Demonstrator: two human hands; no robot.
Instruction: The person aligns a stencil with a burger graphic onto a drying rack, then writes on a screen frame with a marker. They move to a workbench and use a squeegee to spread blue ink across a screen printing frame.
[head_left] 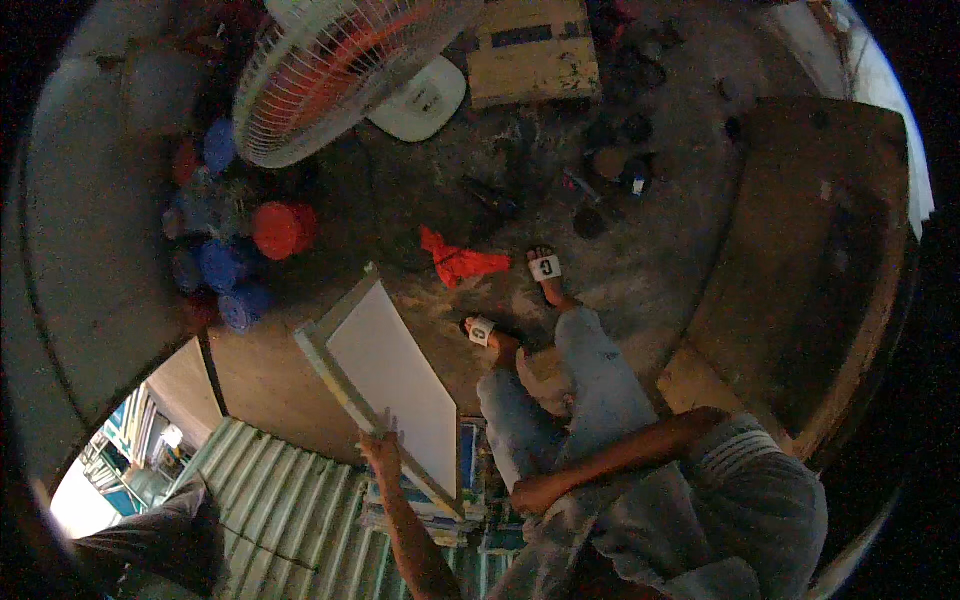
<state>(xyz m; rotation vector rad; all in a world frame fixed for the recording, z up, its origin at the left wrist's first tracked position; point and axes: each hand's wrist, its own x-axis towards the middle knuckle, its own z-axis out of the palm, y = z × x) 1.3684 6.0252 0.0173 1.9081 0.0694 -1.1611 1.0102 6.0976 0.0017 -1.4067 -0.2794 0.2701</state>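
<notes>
My left hand grips the lower left edge of a framed white panel, like a screen frame, held tilted up at my left; its fingers show shadowy through the white sheet. The panel's lower end is just above a stack of flat frames and boards. My right hand is closed in my lap by my jeans-clad leg; whatever is in it, if anything, is hidden. My feet, in sandals with white straps, are on the dark floor, near a crumpled red cloth.
A white fan stands ahead, beside a cardboard box. Blue and red tubs are clustered at left. A wooden board is on the right. Corrugated sheet lies at lower left. Several small dark items lie on the floor ahead.
</notes>
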